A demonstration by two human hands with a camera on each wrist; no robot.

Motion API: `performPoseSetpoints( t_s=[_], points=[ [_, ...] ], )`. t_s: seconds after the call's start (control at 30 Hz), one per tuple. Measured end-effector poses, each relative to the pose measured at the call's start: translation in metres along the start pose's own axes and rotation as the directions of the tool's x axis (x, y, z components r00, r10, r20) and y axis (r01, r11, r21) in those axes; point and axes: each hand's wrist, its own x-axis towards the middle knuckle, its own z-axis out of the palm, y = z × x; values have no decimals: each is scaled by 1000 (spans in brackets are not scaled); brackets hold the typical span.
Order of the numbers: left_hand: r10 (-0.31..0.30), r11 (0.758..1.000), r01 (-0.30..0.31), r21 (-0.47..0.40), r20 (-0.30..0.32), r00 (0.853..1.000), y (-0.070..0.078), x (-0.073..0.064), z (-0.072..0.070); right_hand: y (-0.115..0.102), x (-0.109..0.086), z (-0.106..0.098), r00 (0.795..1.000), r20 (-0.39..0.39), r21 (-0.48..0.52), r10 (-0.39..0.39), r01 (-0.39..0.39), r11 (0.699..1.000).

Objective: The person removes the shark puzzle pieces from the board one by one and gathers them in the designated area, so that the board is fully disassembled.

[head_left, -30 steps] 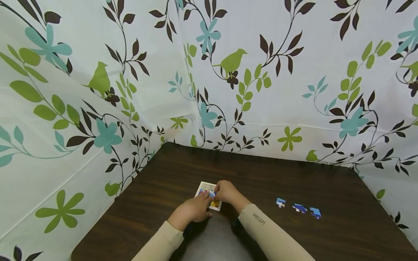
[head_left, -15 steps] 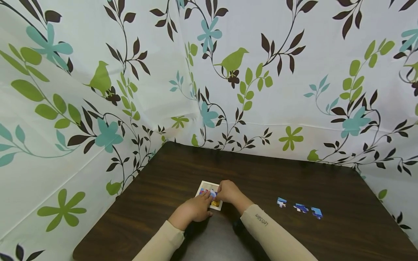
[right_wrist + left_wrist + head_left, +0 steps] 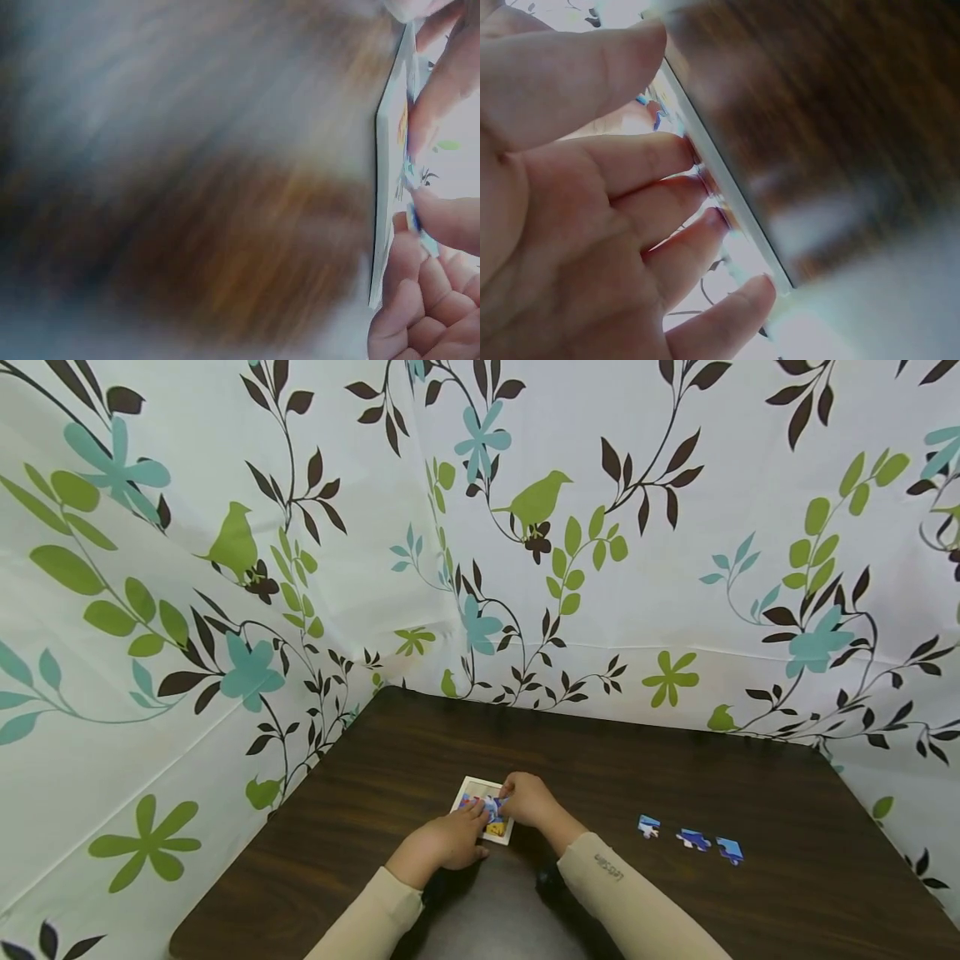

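Note:
A small jigsaw puzzle board (image 3: 483,782) with a pale rim lies on the table, with colourful pieces in its lower part and bare wood near the top. My left hand (image 3: 447,841) rests on it, its fingers extended and fingertips touching the fitted pieces (image 3: 491,808). At the board's right side, my right hand (image 3: 527,799) pinches a blue puzzle piece (image 3: 415,218) between thumb and finger, right over the board's surface. The right wrist view shows the board edge-on (image 3: 381,180). In the left wrist view the left fingertips (image 3: 715,219) meet the board just inside its rim.
Three loose puzzle pieces lie to the right on the dark wooden table (image 3: 585,752): one blue and white (image 3: 649,827), one darker blue (image 3: 693,839) and one blue (image 3: 730,850). A patterned curtain (image 3: 600,602) with birds and leaves hangs behind and left.
The right hand has shifted slightly at the board's right side, with more of the coloured pieces showing between the hands. The left hand stays in place on the board.

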Motion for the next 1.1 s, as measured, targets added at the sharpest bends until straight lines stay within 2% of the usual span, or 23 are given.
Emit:
performPoseSetpoints(
  t_s=[0.23, 0.5, 0.7, 0.87, 1.0, 1.1],
  points=[
    [4, 1000, -4, 10, -8, 1000, 4, 2, 0, 17, -7, -22, 998, -60, 118, 15, -8, 993],
    [25, 1000, -25, -4, -20, 999, 2, 1, 0, 60, -33, -66, 989, -101, 178, 110, -91, 980],
    [35, 999, -36, -36, -28, 999, 0, 1, 2, 98, -76, -114, 986, -70, 196, 148, -132, 972],
    [46, 998, -48, -46, -37, 998, -1, 2, 4, 143, -119, -150, 976, -51, 173, 210, -198, 965],
    [50, 997, -53, -49, -45, 998, -1, 2, 5, 177, -152, -170, 958, -31, 150, 285, -278, 949],
    [54, 997, -57, -49, -48, 997, -1, 2, 6, 195, -171, -179, 943, -24, 142, 333, -326, 935]
  ],
)
